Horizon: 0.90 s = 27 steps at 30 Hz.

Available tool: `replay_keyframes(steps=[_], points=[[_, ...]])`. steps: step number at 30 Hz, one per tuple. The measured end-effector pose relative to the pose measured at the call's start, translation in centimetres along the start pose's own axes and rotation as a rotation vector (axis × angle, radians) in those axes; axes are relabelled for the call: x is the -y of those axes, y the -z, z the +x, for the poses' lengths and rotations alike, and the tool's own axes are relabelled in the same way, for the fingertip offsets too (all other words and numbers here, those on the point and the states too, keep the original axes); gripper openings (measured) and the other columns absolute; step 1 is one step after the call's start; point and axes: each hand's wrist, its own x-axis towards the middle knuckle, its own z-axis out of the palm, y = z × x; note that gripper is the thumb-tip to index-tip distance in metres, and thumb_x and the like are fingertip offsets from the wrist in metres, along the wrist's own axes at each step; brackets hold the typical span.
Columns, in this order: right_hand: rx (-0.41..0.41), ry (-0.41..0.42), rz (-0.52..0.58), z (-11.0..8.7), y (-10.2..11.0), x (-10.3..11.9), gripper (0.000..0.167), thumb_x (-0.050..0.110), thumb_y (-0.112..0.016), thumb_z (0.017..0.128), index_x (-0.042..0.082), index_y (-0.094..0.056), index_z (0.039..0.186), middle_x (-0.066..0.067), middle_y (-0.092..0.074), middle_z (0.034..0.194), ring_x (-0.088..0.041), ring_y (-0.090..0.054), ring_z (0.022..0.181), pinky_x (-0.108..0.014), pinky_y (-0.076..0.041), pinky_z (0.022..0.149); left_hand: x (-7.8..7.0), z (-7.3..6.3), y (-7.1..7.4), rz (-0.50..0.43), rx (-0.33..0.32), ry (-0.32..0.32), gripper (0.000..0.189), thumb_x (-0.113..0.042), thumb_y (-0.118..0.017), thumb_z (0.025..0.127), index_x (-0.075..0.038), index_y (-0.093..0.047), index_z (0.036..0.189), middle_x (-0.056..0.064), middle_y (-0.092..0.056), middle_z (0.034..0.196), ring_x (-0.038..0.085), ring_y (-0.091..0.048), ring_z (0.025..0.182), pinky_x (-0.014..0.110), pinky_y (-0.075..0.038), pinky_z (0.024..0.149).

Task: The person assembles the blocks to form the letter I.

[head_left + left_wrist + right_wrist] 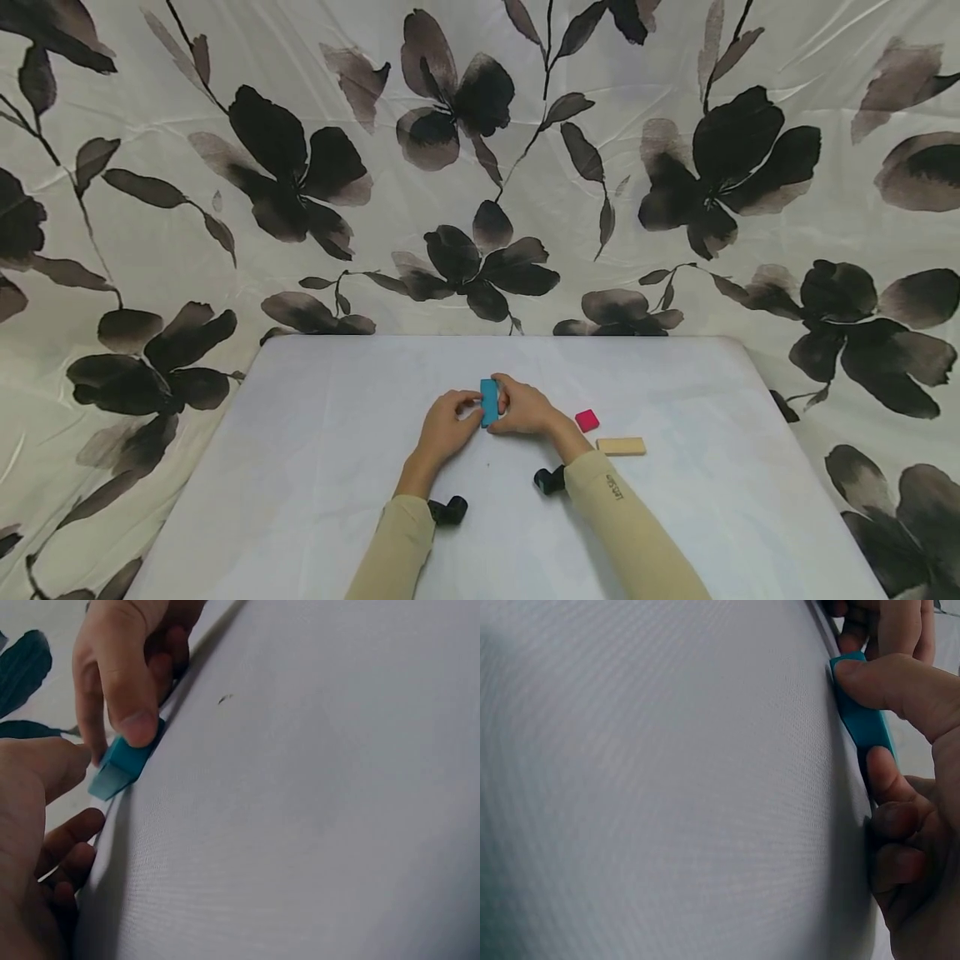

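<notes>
A blue rectangular block [489, 403] lies lengthwise between both hands on the white table. My right hand [525, 407] pinches it, thumb at the near end and a finger at the far end. In the right wrist view, the right thumb presses one end of the blue block [866, 720]. On the block's left side, my left hand [448, 427] has its thumb and forefinger apart, fingertips right at the block's edge. The left wrist view shows the left hand [30, 802] beside the blue block [124, 761], its other fingers loosely bent.
A pink-red square piece [587, 420] lies just right of the right wrist. Near it is a flat, light wooden-coloured strip [621, 447], partly beside the right sleeve. The white table [315, 467] ends at a floral cloth backdrop [465, 183]. Black wrist cameras [450, 511] sit at both cuffs.
</notes>
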Motion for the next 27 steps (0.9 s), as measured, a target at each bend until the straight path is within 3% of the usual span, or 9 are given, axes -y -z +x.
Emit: replay_keyframes(steps=[5, 11, 18, 27], points=[[-0.012, 0.011, -0.004, 0.0, -0.2, -0.1, 0.091, 0.029, -0.085, 0.071, 0.004, -0.038, 0.145, 0.005, -0.056, 0.083, -0.010, -0.050, 0.069, -0.029, -0.041, 0.068, 0.3, 0.3, 0.0, -0.016, 0.011, -0.008, 0.028, -0.024, -0.072, 0.089, -0.016, -0.071, 0.115, 0.001, -0.064, 0.100, 0.017, -0.055, 0.085, 0.037, -0.046, 0.077], [0.022, -0.013, 0.001, -0.3, -0.3, -0.5, 0.091, 0.029, -0.086, 0.071, 0.005, -0.038, 0.145, 0.005, -0.055, 0.080, -0.010, -0.050, 0.069, -0.029, -0.041, 0.068, 0.5, 0.5, -0.1, -0.041, 0.080, -0.005, 0.030, -0.025, -0.074, 0.088, -0.014, -0.071, 0.116, 0.000, -0.063, 0.098, 0.015, -0.052, 0.083, 0.034, -0.044, 0.074], [-0.009, 0.017, 0.020, 0.3, 0.2, -0.4, 0.090, 0.029, -0.086, 0.070, 0.005, -0.039, 0.143, 0.005, -0.055, 0.080, -0.011, -0.050, 0.069, -0.030, -0.041, 0.069, 0.7, 1.6, 0.2, -0.009, 0.044, -0.044, 0.028, -0.026, -0.077, 0.085, -0.016, -0.073, 0.111, -0.003, -0.062, 0.092, 0.013, -0.049, 0.076, 0.032, -0.043, 0.069], [0.005, 0.003, 0.009, 0.4, -0.1, -0.5, 0.092, 0.030, -0.086, 0.070, 0.005, -0.038, 0.145, 0.006, -0.055, 0.081, -0.010, -0.050, 0.069, -0.029, -0.041, 0.069, 0.6, 1.5, 0.1, 0.035, 0.039, -0.036, 0.026, -0.029, -0.076, 0.085, -0.017, -0.075, 0.108, -0.004, -0.061, 0.090, 0.013, -0.049, 0.074, 0.031, -0.042, 0.066]])
